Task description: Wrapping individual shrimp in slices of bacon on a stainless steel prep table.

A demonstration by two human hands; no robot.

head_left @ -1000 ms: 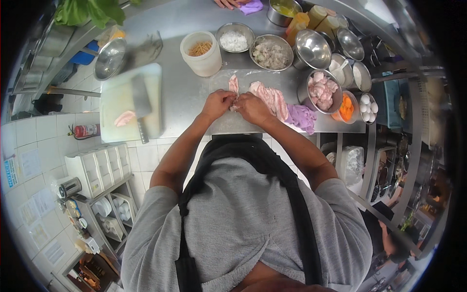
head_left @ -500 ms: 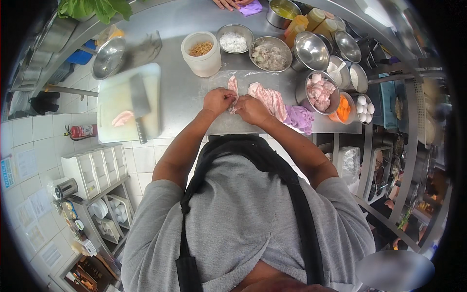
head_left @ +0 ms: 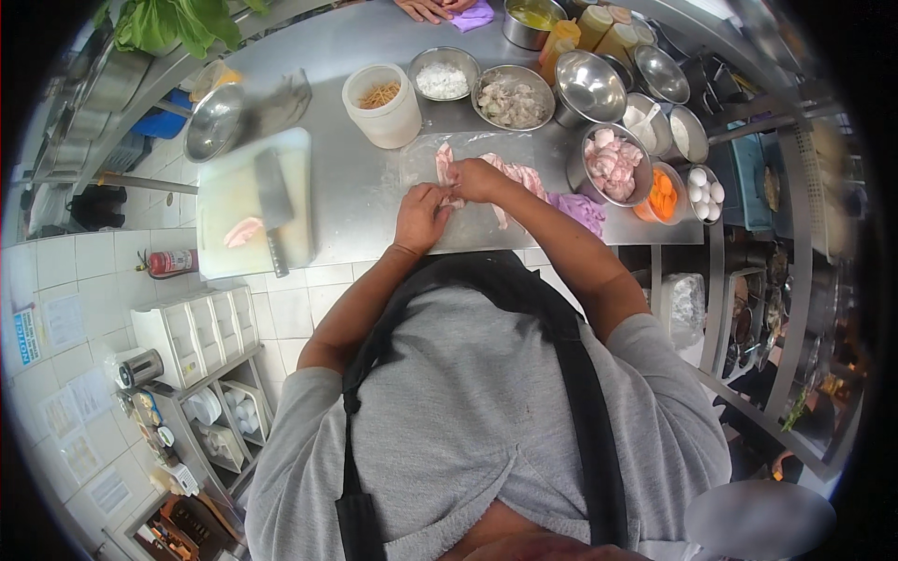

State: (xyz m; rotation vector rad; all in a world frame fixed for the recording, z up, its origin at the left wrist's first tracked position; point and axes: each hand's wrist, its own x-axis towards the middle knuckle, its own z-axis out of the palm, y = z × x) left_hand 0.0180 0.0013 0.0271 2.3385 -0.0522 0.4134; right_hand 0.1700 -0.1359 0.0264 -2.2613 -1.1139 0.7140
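A thin strip of pink-and-white raw meat lies lengthwise on a clear plastic sheet on the steel table. My left hand is closed on the strip's near end. Just beyond it, my right hand pinches the same strip at its middle, its fingers partly hidden. More raw meat slices lie to the right, partly covered by my right forearm. Beside them is a crumpled purple cloth.
At left, a cleaver and a meat piece rest on a white cutting board. A tub of thin sticks, a bowl of chopped seafood-like pieces, a pot of meat chunks and eggs surround the sheet. Another person's hands are opposite.
My right hand has moved up and left along the strip, its forearm now crossing the slices. My left hand has shifted nearer to me. The view has shifted slightly.
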